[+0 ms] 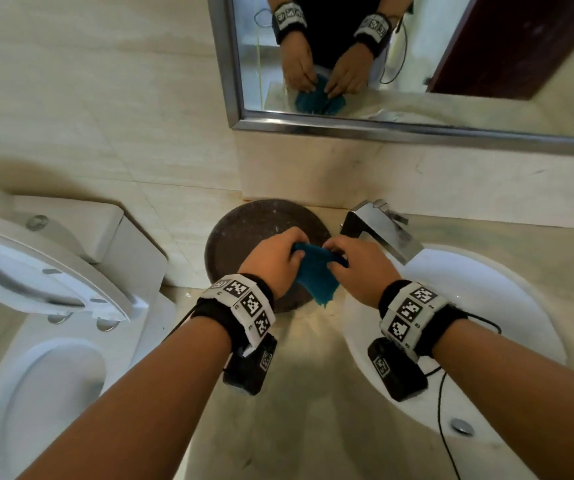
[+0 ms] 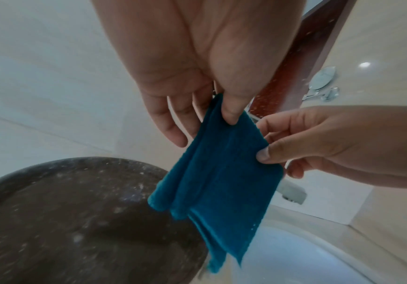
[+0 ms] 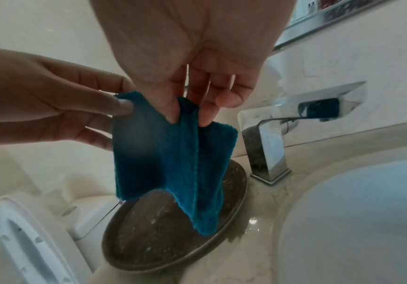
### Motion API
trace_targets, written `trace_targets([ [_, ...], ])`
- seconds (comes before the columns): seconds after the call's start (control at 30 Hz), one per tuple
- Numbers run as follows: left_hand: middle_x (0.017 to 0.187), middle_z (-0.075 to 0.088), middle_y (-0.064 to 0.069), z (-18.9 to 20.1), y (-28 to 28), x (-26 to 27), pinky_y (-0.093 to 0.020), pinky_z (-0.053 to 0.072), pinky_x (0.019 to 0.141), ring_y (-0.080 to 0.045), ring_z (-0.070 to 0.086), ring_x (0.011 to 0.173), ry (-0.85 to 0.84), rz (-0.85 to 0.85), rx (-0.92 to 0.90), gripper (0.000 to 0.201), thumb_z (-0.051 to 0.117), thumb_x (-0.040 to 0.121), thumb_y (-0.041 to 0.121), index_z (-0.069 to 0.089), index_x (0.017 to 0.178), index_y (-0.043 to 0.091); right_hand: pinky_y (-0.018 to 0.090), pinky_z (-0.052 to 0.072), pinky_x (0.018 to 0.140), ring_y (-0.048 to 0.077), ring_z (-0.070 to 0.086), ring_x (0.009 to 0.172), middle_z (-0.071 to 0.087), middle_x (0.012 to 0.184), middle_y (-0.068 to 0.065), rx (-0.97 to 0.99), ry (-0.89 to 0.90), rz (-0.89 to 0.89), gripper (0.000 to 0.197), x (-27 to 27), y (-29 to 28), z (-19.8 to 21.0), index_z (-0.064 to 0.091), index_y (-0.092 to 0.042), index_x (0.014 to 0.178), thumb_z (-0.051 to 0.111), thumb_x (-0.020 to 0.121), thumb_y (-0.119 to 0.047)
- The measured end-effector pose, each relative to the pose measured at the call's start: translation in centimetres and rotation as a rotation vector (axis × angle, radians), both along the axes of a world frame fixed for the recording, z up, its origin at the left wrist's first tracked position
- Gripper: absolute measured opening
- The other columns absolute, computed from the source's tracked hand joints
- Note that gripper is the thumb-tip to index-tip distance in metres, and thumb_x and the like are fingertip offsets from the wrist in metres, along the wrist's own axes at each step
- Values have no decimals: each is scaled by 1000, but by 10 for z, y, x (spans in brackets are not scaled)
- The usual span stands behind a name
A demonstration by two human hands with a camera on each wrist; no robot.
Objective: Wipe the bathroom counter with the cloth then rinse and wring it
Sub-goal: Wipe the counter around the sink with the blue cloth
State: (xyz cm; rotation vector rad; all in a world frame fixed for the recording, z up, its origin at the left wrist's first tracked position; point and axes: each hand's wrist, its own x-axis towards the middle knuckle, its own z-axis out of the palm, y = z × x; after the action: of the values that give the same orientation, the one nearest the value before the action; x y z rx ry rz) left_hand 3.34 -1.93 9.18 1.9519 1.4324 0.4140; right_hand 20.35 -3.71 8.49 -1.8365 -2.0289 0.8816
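A teal cloth hangs folded in the air between my two hands, above the beige marble counter. My left hand pinches its upper left edge; in the left wrist view the thumb and fingers of that hand clamp the top of the cloth. My right hand pinches the upper right edge. In the right wrist view its thumb and forefinger nip a fold of the cloth. The cloth's lower end dangles free over a dark round tray.
The dark round tray sits on the counter's back left. A chrome faucet stands behind the white sink basin at the right. A toilet with its lid up is at the left. A mirror hangs above.
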Motion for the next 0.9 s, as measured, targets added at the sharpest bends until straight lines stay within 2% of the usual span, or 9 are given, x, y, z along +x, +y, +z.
trace_targets([
  [0.1,100,63,-6,11,-3,11,-25,39,74,-19,56,88,-43,-54,48,17,48,94,16,55,110,16,29,49,79,15,57,89,60,96,-3,57,-14,-77,21,7,-8,12,58,-21,110,52,90,-17],
  [0.17,97,63,-4,15,-7,18,-26,40,73,-19,57,87,-59,-64,54,16,49,94,17,55,109,16,33,49,84,17,56,93,60,100,0,122,-27,-118,18,14,-14,16,60,-20,105,53,89,-17],
  [0.27,92,63,-2,20,-11,31,-26,45,71,-19,59,83,-63,-81,32,12,48,95,20,54,106,17,27,41,94,16,48,106,52,112,1,203,-55,-164,19,26,-24,20,62,-18,105,54,88,-17],
  [0.37,90,61,2,24,-15,47,-15,40,63,-12,57,78,-102,-118,26,6,47,96,20,50,100,23,29,40,96,17,45,109,47,114,1,266,-35,-224,26,36,-35,24,58,-21,110,58,85,-17],
  [0.57,90,61,2,37,-28,86,-21,38,70,-14,56,79,-165,-127,32,11,48,95,21,52,106,19,34,51,85,16,55,94,51,109,-1,207,118,-211,41,54,-53,31,50,-24,118,62,80,-20],
  [0.63,92,63,0,38,-32,100,-19,39,69,-14,58,80,-181,-120,23,9,49,95,21,52,104,20,29,51,82,16,57,94,53,109,0,207,147,-230,38,66,-56,32,51,-23,118,63,81,-21],
  [0.73,88,60,4,40,-39,123,-14,38,64,-13,56,79,-191,-108,28,5,52,94,21,53,98,22,11,44,68,12,60,88,58,103,-4,156,216,-256,32,89,-63,31,53,-21,116,62,86,-18],
  [0.83,92,61,4,39,-51,150,-18,41,73,-13,56,84,-204,-86,39,10,54,93,19,57,102,18,7,39,63,12,60,83,61,97,-3,157,201,-259,22,121,-69,28,56,-18,110,59,88,-16],
  [0.9,93,62,2,37,-60,170,-17,42,73,-13,57,84,-229,-64,29,12,55,92,18,58,103,17,9,40,64,14,60,82,63,94,-2,160,201,-253,17,143,-73,27,58,-17,105,57,88,-16],
])
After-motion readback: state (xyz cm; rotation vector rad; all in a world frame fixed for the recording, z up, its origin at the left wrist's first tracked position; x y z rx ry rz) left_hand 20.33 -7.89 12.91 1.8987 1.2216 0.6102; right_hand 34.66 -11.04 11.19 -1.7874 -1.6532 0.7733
